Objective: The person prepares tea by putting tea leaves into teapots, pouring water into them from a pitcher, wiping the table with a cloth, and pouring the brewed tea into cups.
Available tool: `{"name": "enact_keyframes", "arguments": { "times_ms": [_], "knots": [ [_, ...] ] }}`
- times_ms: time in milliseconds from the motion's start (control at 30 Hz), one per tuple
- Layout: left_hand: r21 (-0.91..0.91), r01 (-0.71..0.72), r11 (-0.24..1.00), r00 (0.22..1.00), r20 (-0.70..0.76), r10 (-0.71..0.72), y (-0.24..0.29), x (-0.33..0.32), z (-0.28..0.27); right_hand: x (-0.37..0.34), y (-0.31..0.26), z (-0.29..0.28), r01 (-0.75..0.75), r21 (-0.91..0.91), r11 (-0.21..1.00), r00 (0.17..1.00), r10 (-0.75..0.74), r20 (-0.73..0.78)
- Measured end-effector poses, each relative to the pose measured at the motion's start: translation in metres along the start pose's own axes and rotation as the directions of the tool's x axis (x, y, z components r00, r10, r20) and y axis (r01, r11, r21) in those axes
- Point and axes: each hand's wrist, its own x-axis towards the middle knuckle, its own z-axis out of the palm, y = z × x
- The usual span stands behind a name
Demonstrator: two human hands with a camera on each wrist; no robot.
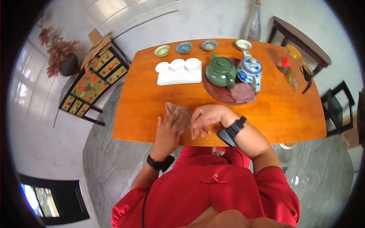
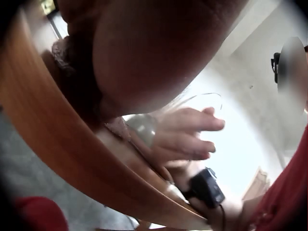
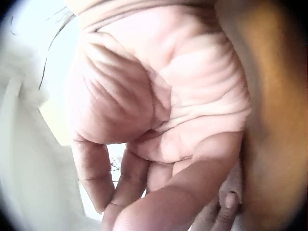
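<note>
A crumpled brownish-pink cloth point(image 1: 184, 118) lies near the front edge of the wooden table. My left hand point(image 1: 168, 131) rests on its left part with the fingers extended. Just right of the cloth, my right hand point(image 1: 207, 118) hangs bent at the wrist, fingers loosely bent and holding nothing; whether its fingertips touch the cloth, I cannot tell. The right wrist view shows the palm of that right hand point(image 3: 163, 110) close up. In the left wrist view, my left hand point(image 2: 149, 53) is dark and hides most of the cloth, with the right hand point(image 2: 185, 134) beyond.
A round brown tray point(image 1: 213, 95) holds a green teapot point(image 1: 221, 72), a blue-and-white teapot point(image 1: 249, 72) and a folded cloth point(image 1: 243, 93). Left of it, three white cups stand on a white tray point(image 1: 179, 80). Several small bowls line the back edge; a yellow-lidded jar point(image 1: 292, 57) stands right.
</note>
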Motion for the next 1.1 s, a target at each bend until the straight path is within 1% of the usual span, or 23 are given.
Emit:
{"name": "enact_keyframes", "arguments": {
  "times_ms": [67,100,133,167,200,233,267,300,367,400,467,500,533,567,600,700,733,800,867,933,1000,1033,1100],
  "knots": [
    [-0.098,-0.114,0.989,0.993,-0.010,0.114,0.015,0.006,0.009,-0.007,-0.004,0.001,0.119,0.067,0.991,0.992,-0.115,-0.061],
    [-0.247,-0.147,0.958,0.989,-0.013,0.148,0.018,0.006,0.016,-0.008,-0.007,0.008,0.133,0.072,0.988,0.987,-0.125,-0.105],
    [-0.388,-0.171,0.905,0.984,-0.013,0.180,0.024,0.009,0.016,-0.006,-0.012,0.020,0.180,-0.091,0.980,0.938,-0.198,-0.284],
    [-0.545,-0.092,0.833,0.989,0.045,0.138,0.028,0.009,0.012,-0.005,-0.015,0.030,0.183,-0.258,0.949,0.854,-0.283,-0.437],
    [-0.555,-0.113,0.824,0.984,0.049,0.169,0.023,0.008,0.014,-0.002,-0.012,0.039,0.185,-0.258,0.948,0.837,-0.289,-0.464],
    [-0.700,-0.065,0.711,0.995,0.012,0.103,0.013,0.005,0.017,0.002,-0.007,0.051,-0.053,-0.606,0.794,0.735,-0.380,-0.561],
    [-0.821,-0.023,0.571,1.000,-0.010,0.027,0.002,0.002,0.021,0.004,0.001,0.062,-0.343,-0.794,0.502,0.635,-0.499,-0.590],
    [-0.824,-0.035,0.565,0.999,-0.012,0.046,-0.010,-0.001,0.024,0.004,0.010,0.073,-0.356,-0.788,0.503,0.621,-0.503,-0.601],
    [-0.905,-0.099,0.413,0.981,-0.159,-0.113,-0.030,-0.009,0.030,0.009,0.031,0.091,-0.383,-0.899,0.214,0.621,-0.660,-0.422],
    [-0.907,-0.104,0.409,0.982,-0.159,-0.104,-0.033,-0.012,0.030,0.012,0.042,0.093,-0.391,-0.895,0.214,0.616,-0.662,-0.427],
    [-0.772,-0.019,0.635,0.923,-0.259,-0.286,-0.036,-0.016,0.030,0.017,0.062,0.090,-0.397,-0.916,0.061,0.611,-0.727,-0.313],
    [-0.774,-0.020,0.633,0.925,-0.255,-0.282,-0.034,-0.016,0.028,0.013,0.061,0.091,-0.393,-0.915,0.092,0.655,-0.671,-0.348],
    [-0.639,-0.024,0.769,0.914,-0.325,-0.242,-0.030,-0.017,0.026,0.004,0.060,0.091,-0.398,-0.912,0.095,0.651,-0.672,-0.354],
    [-0.481,-0.026,0.876,0.903,-0.388,-0.186,-0.027,-0.015,0.025,-0.007,0.059,0.089,-0.333,-0.936,0.115,0.674,-0.665,-0.322],
    [-0.485,-0.034,0.874,0.906,-0.385,-0.179,-0.025,-0.014,0.026,-0.020,0.059,0.090,-0.269,-0.954,0.135,0.694,-0.660,-0.289],
    [-0.409,-0.045,0.912,0.885,-0.439,-0.153,-0.021,-0.012,0.029,-0.060,0.066,0.102,-0.231,-0.946,0.229,0.655,-0.682,-0.325],
    [-0.358,-0.049,0.933,0.885,-0.449,-0.126,-0.021,-0.011,0.029,-0.076,0.072,0.103,-0.241,-0.943,0.229,0.652,-0.682,-0.332],
    [-0.311,-0.053,0.949,0.885,-0.455,-0.099,-0.021,-0.010,0.029,-0.113,0.087,0.106,-0.287,-0.896,0.338,0.607,-0.660,-0.443],
    [-0.236,-0.063,0.970,0.884,-0.464,-0.056,-0.021,-0.010,0.027,-0.147,0.094,0.112,-0.329,-0.879,0.345,0.492,-0.732,-0.472],
    [-0.224,-0.060,0.973,0.885,-0.463,-0.052,-0.021,-0.009,0.027,-0.172,0.076,0.138,-0.473,-0.711,0.520,0.221,-0.711,-0.667],
    [-0.214,-0.057,0.975,0.882,-0.468,-0.051,-0.019,-0.007,0.027,-0.204,0.076,0.134,-0.516,-0.663,0.542,0.082,-0.739,-0.668],
    [-0.214,-0.058,0.975,0.883,-0.467,-0.050,-0.019,-0.007,0.026,-0.223,0.080,0.131,-0.519,-0.664,0.539,0.088,-0.738,-0.669],
    [-0.221,-0.052,0.974,0.881,-0.469,-0.059,-0.020,-0.007,0.026,-0.258,0.089,0.120,-0.671,-0.532,0.516,0.121,-0.632,-0.766]
  ]
}}
